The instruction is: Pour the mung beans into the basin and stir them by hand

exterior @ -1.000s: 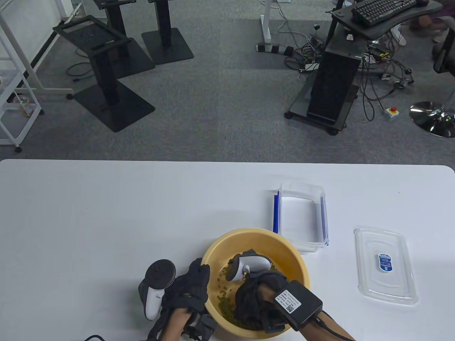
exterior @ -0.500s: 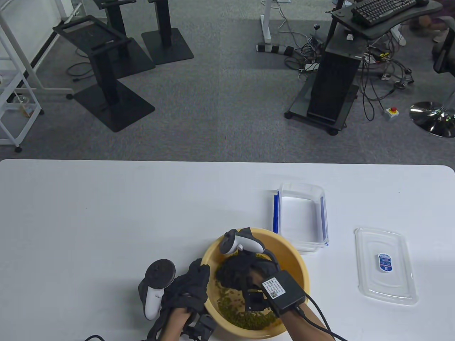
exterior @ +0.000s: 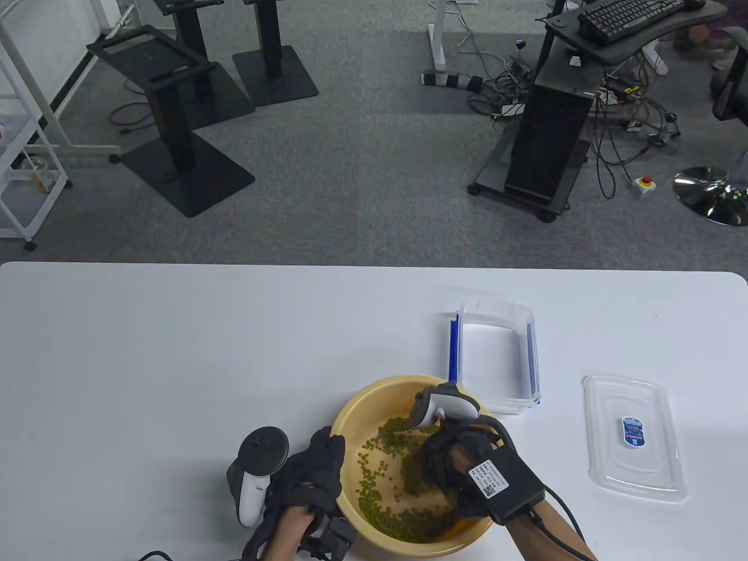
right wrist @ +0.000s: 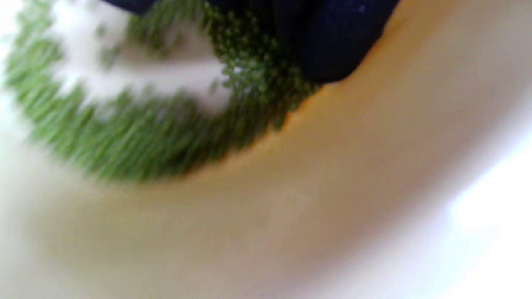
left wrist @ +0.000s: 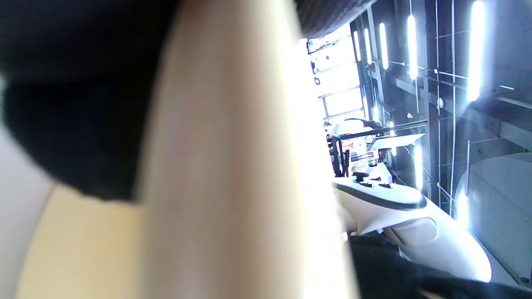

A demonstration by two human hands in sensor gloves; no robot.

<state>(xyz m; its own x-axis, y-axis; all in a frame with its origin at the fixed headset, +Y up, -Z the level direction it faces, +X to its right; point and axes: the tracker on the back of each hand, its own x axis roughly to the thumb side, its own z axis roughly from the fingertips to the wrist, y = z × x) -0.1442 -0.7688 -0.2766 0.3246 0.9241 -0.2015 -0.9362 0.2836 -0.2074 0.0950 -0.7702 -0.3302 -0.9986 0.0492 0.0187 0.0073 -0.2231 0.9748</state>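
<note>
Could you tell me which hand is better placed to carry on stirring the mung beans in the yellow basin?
The right hand. It is already down inside the round yellow plastic basin, among the green mung beans. The left hand rests on the basin's left rim, seemingly steadying it.

Table view evenly lit and sharp; both wrist views blurred, with blown-out white glare
</note>
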